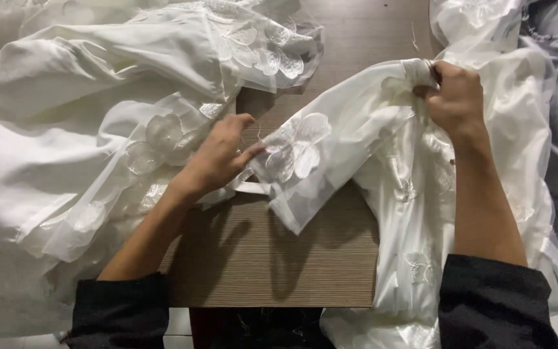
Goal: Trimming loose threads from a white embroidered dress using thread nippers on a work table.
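Fabric (330, 139) pinched between fingers (248, 154) of both hands.

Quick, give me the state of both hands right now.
Left hand: closed, pinching the white sheer fabric beside a flower appliqué.
Right hand: closed, gripping a bunched end of the same fabric.

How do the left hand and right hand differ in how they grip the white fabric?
The left hand pinches the fabric at a sheer edge by a flower appliqué, fingers extended. The right hand is clenched on a bunched fold, higher up. Both grip the same piece over the table.
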